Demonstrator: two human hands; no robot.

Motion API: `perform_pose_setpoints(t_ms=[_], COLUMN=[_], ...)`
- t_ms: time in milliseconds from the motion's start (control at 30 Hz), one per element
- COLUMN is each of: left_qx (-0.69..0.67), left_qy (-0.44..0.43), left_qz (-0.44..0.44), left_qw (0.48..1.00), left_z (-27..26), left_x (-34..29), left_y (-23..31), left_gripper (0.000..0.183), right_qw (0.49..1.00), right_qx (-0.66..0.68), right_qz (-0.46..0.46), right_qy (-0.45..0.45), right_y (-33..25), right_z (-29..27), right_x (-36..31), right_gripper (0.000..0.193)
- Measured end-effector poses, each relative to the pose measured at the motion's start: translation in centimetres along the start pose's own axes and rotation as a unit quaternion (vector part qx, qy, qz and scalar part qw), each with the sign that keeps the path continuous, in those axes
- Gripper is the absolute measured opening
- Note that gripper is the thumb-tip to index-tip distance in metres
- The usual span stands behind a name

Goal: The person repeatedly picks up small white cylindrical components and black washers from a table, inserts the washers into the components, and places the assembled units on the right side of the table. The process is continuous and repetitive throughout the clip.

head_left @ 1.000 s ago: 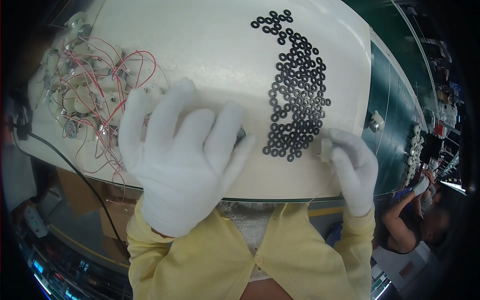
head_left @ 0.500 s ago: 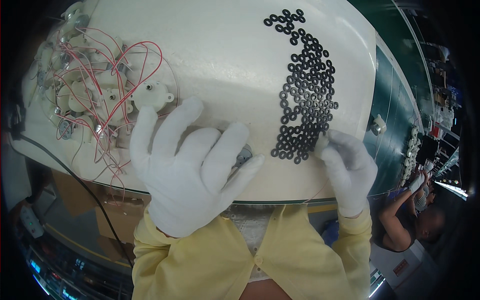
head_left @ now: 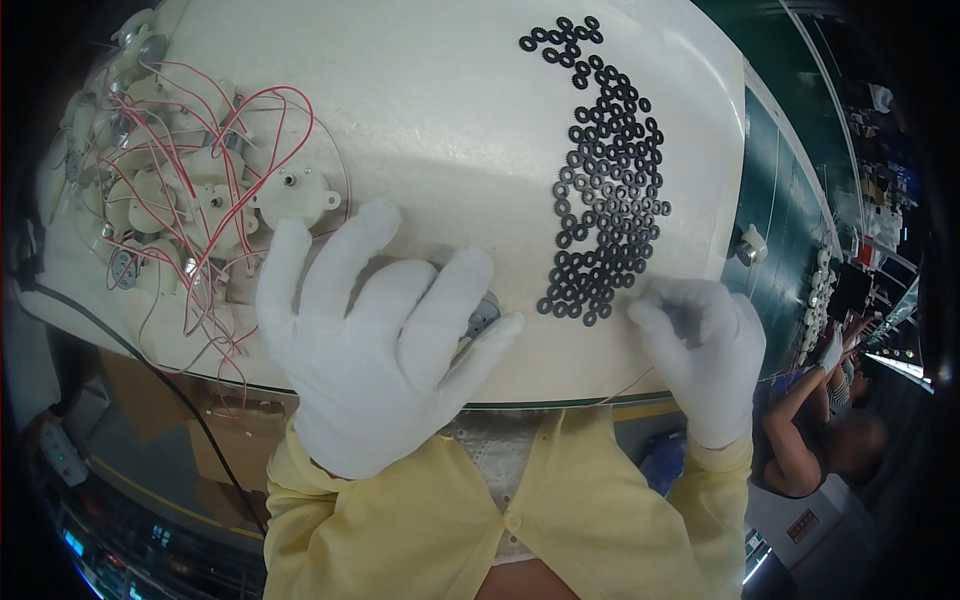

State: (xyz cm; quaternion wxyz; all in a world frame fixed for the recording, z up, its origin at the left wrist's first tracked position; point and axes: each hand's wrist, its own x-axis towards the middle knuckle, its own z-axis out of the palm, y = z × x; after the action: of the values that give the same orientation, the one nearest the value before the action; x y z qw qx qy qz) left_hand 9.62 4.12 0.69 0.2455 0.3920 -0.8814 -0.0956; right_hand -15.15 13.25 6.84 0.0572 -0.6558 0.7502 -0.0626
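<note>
Rings (head_left: 606,190), black, many, spread in one loose band. Key relation: near end of band sits between the left hand (head_left: 370,370) and the right hand (head_left: 710,355), close to both, slightly closer to the right fingertips; no contact visible. Long axis runs away from the wearer, far end leaning left of the right hand.

Right hand: white glove, fingers curled, thumb and fingertips brought close together, narrow. Cannot tell whether anything is pinched there; fingertips blurred, white on white. Thin reddish wire (head_left: 630,386) lies just below the right thumb, over the near edge of the desk (head_left: 420,120).

Left hand: white glove, palm down, fingers spread wide. Grey metal part (head_left: 484,316) shows in the gap between thumb and index finger; remainder under the glove, so grip on it cannot be judged.

Beyond the left little finger, just past its tip: white geared unit (head_left: 297,200), shaft up; contact unclear. Left of that finger and farther out: heap of similar white units (head_left: 150,200) tangled with red wires (head_left: 245,205). Beyond the right hand, to its right: lone white unit (head_left: 752,246) on a green surface (head_left: 775,185).
</note>
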Motion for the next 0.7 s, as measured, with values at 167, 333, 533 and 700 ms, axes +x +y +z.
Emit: perform_pose_setpoints(t_ms=[167,333,533,700], left_qx=[0.002,0.006,0.023,0.025], left_qy=[-0.004,0.003,0.024,0.014], left_qz=[0.009,0.025,0.041,0.045], left_qw=[1.0,1.0,0.999,0.999], left_z=[-0.1,-0.1,0.0,-0.1], left_x=[0.0,0.1,0.3,0.4], left_y=[-0.1,-0.2,-0.2,0.0], left_gripper=[0.041,0.04,0.039,0.04], right_qw=[0.999,0.997,0.993,0.973], right_qx=[0.001,-0.015,0.0,-0.123], right_qz=[-0.04,-0.068,-0.102,-0.138], right_qy=[0.01,0.025,0.055,0.136], right_y=[0.4,0.7,1.6,6.4], right_z=[0.3,0.8,1.0,1.0], right_x=[0.0,0.1,0.3,-1.3], right_gripper=[0.034,0.035,0.031,0.026])
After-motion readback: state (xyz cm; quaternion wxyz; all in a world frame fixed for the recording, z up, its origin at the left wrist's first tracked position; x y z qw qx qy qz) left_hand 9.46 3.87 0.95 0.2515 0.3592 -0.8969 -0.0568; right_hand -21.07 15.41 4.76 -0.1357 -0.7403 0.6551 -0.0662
